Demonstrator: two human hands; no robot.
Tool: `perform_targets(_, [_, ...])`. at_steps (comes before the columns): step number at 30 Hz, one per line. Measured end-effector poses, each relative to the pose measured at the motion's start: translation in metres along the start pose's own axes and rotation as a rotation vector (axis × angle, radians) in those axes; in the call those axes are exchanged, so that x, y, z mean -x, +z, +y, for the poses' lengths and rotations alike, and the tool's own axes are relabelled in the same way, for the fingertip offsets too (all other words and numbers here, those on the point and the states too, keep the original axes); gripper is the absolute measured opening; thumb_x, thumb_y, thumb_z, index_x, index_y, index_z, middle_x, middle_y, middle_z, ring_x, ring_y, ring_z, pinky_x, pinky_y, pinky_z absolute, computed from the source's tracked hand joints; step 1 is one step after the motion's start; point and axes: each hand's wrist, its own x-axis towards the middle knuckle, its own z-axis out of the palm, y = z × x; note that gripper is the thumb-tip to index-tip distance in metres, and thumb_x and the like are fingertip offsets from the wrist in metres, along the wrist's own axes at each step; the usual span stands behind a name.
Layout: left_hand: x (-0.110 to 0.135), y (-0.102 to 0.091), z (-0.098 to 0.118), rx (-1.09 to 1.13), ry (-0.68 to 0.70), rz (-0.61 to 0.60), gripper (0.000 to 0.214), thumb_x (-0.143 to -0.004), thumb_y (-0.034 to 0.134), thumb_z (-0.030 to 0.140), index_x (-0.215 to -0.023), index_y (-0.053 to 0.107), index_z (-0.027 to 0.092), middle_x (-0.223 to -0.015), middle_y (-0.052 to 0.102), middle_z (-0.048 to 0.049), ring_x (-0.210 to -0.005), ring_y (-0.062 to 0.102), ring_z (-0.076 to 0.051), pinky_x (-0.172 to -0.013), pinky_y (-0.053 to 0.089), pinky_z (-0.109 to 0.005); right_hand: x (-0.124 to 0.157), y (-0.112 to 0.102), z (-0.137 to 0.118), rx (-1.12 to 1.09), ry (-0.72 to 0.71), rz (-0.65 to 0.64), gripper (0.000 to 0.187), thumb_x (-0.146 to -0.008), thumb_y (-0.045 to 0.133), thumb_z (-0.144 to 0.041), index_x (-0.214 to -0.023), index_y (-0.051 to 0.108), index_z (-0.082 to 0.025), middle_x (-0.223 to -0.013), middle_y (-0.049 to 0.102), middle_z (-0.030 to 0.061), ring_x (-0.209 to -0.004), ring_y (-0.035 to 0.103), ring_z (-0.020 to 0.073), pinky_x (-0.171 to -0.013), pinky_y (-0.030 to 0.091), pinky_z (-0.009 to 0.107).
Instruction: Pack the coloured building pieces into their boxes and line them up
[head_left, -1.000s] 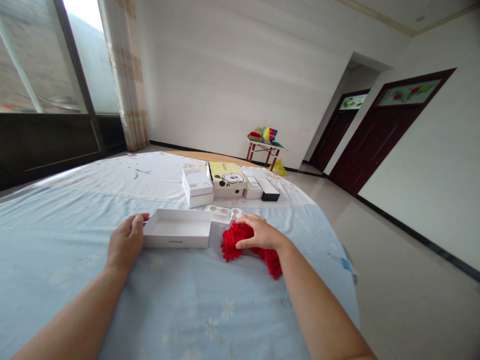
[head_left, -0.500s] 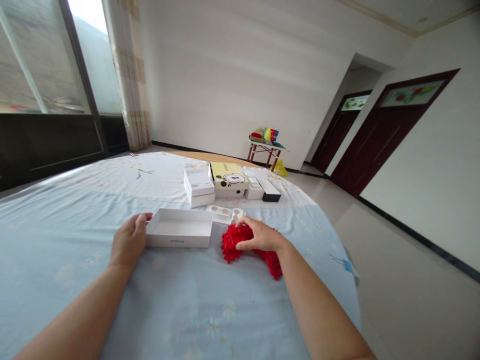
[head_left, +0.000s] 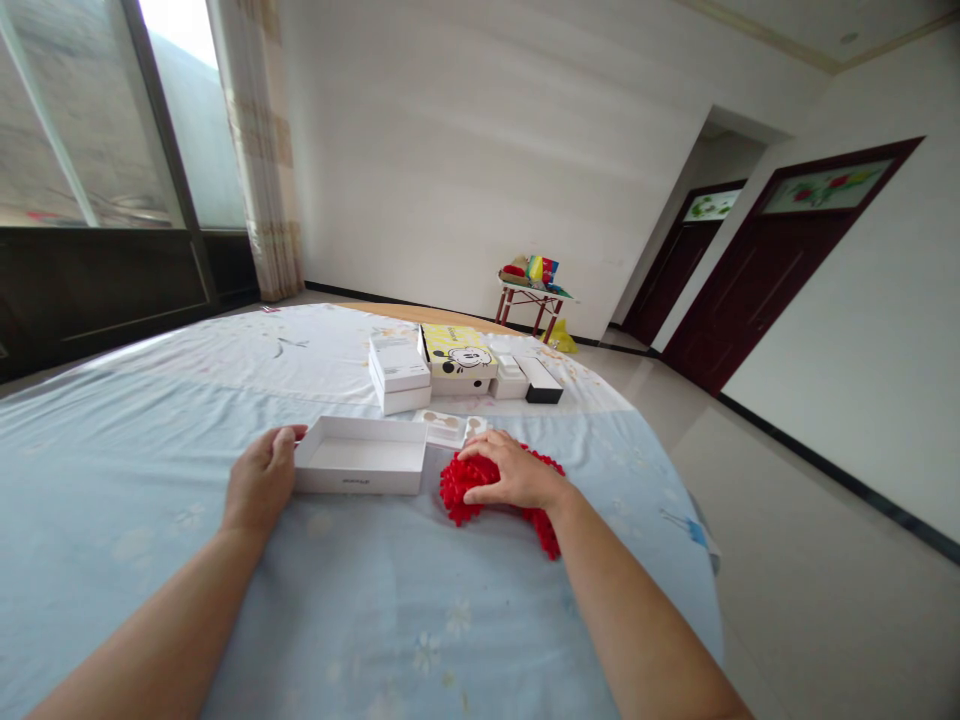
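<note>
My left hand [head_left: 262,480] grips the left end of a shallow white open-topped phone box [head_left: 358,482], thumb at the rim and fingers partly hidden behind it. The box sits on the tablecloth, its inside bare. To its right lies a bright red, knobbly tufted bundle [head_left: 459,490], part of it trailing toward me. My right hand [head_left: 514,475] is curved over the bundle from above, thumb on the near side and fingers on the far side, closed loosely around its left part. The palm hides the bundle's middle.
Behind the open box are a flat white tray with round shapes [head_left: 442,425], stacked white boxes [head_left: 400,375], a yellow cartoon box [head_left: 459,355], a small white box [head_left: 510,380] and a black-and-white box [head_left: 541,382]. A light blue cloth [head_left: 360,620] covers the round table.
My right hand has shifted slightly left over the red bundle, and the bundle's left end has bunched a little toward the box. My left hand and the box stay nearly put.
</note>
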Motion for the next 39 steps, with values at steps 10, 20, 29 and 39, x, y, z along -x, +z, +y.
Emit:
perform_targets(10, [0.000,-0.001,0.000,0.001,0.000,0.001,0.040,-0.082,0.033,0.038,-0.093,0.065,0.018,-0.095,0.067,-0.0056,-0.094,0.059,-0.021,-0.082,0.043,-0.030,0.000,0.001,-0.009,-0.064,-0.025,-0.019,0.049,-0.067,0.072,-0.038,-0.111,0.056,-0.024,-0.113,0.057,0.0037,-0.106,0.052,0.0199,-0.094,0.039,0.032])
perform_targets(20, [0.001,0.000,0.002,-0.007,0.017,0.005,0.040,-0.082,0.032,0.038,-0.093,0.065,0.018,-0.093,0.067,-0.0055,-0.093,0.059,-0.021,-0.080,0.044,-0.031,0.002,0.002,-0.004,-0.027,0.039,0.033,0.063,-0.063,0.074,-0.040,-0.120,0.053,-0.022,-0.117,0.050,0.0069,-0.110,0.049,0.0214,-0.097,0.036,0.034])
perform_targets(29, [0.003,0.002,0.003,0.049,0.033,0.021,0.039,-0.081,0.031,0.037,-0.089,0.065,0.020,-0.093,0.068,-0.0045,-0.093,0.059,-0.020,-0.080,0.044,-0.029,-0.043,-0.002,-0.047,-0.048,-0.002,0.206,0.063,-0.064,0.072,-0.046,-0.119,0.052,-0.023,-0.111,0.052,0.0056,-0.106,0.051,0.0204,-0.096,0.036,0.034])
perform_targets(39, [0.005,0.002,0.004,0.143,-0.001,0.017,0.041,-0.082,0.029,0.037,-0.089,0.065,0.017,-0.091,0.067,-0.0075,-0.089,0.059,-0.021,-0.077,0.044,-0.030,-0.161,0.069,-0.077,0.038,0.012,-0.095,0.068,-0.056,0.074,-0.053,-0.113,0.058,-0.019,-0.107,0.060,0.0076,-0.100,0.056,0.0234,-0.088,0.044,0.033])
